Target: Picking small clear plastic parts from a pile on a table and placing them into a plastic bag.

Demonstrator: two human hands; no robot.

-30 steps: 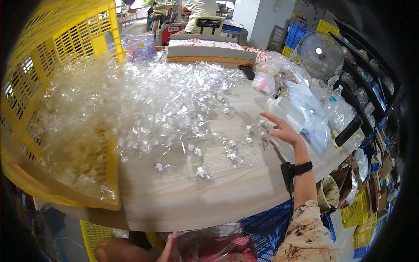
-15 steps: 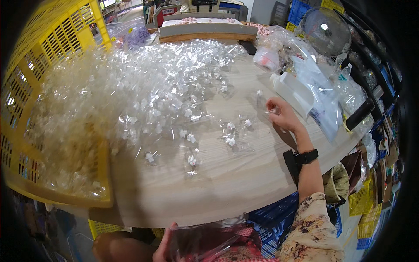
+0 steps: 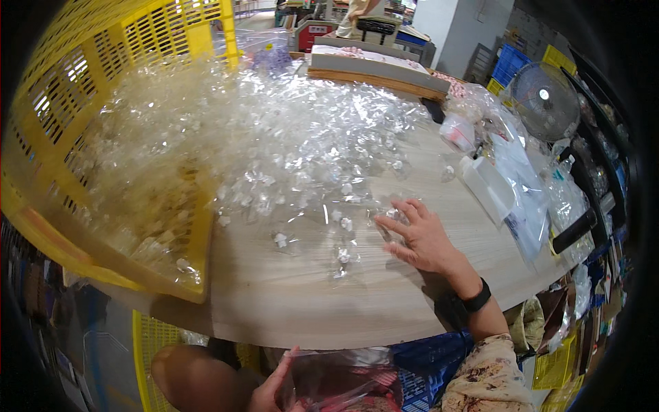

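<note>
Right hand (image 3: 429, 242) spread open, fingers at packets (image 3: 345, 224) on table (image 3: 295, 312); left hand (image 3: 273, 393), partly cut off, seemingly grips bag (image 3: 343, 379)

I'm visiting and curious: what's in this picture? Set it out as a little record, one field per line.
Right hand: spread over clear packets on the table
Left hand: at a clear plastic bag below the table edge; grip partly hidden
Table: pale wood grain, heaped with packets holding small white pieces
Left side: yellow crate with packets inside
Right side: white container; fan farther back
</note>
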